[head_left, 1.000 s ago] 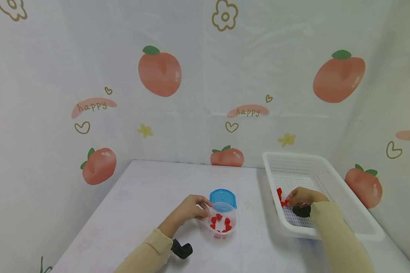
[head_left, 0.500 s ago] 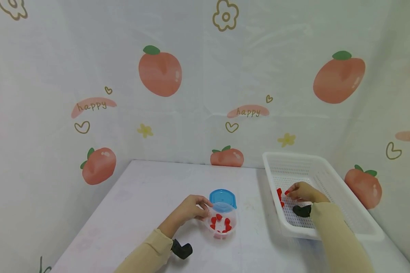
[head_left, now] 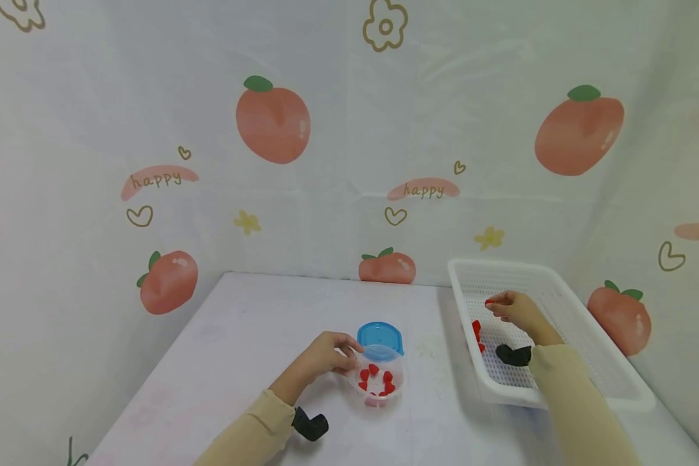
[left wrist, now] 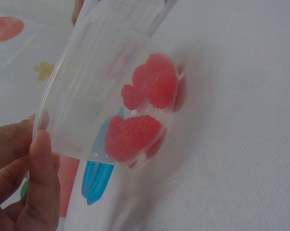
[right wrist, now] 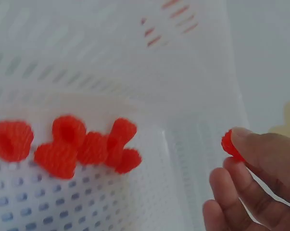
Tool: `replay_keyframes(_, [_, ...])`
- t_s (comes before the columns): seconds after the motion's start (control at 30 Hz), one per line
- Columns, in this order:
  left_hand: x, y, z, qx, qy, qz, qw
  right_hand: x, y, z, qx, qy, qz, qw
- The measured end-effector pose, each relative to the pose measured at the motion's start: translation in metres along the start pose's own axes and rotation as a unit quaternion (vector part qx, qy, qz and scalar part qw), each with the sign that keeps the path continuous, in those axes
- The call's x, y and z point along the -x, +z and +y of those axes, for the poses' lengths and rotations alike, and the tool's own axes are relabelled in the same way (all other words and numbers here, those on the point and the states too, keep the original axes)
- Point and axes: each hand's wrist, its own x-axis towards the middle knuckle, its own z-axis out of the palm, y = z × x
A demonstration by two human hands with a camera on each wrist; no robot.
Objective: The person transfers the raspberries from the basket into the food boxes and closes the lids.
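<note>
Along the right side of the tabletop (head_left: pixel 268 310), head view: white basket (head_left: pixel 512 396); right hand (head_left: pixel 520 312) above its floor, thumb and finger pinching one raspberry (head_left: pixel 488 302). Mid-tabletop: left hand (head_left: pixel 326 355) at clear cup (head_left: pixel 399 370); blue lid (head_left: pixel 380 338) just beyond, toward the far edge.
Left wrist view: thumb and fingers clamped on cup rim; berries (left wrist: pixel 132 137) at cup bottom.
Right wrist view: pinched raspberry apart from loose raspberries (right wrist: pixel 56 159) clustered along one basket wall.

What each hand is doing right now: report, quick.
Left hand: pinching a clear, round plastic cup by its rim.
Right hand: pinching a small, red, bumpy raspberry.
</note>
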Motion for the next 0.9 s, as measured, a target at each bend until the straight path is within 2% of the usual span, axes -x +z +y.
replay_keyframes(0.3, [0.0,0.001,0.001,-0.01,-0.006,0.005,0.9999,0.005,0.001,-0.028,-0.008,-0.028,0.112,0.993])
replay_keyframes(0.5, [0.001,0.0,0.001,-0.005,-0.008,0.003,0.9999,0.008,0.006,-0.051,-0.063,-0.044,0.164,0.983])
replay_keyframes(0.67, [0.001,0.0,0.001,-0.002,-0.007,0.003,1.0,0.01,0.015,-0.071,-0.143,-0.075,0.187,0.969])
replay_keyframes(0.8, [0.001,0.0,0.002,0.0,-0.008,0.003,1.0,0.013,0.026,-0.084,-0.208,-0.091,0.184,0.956])
replay_keyframes(0.9, [0.001,0.0,0.002,-0.001,-0.01,0.003,0.9999,0.017,0.036,-0.093,-0.236,-0.095,0.174,0.951])
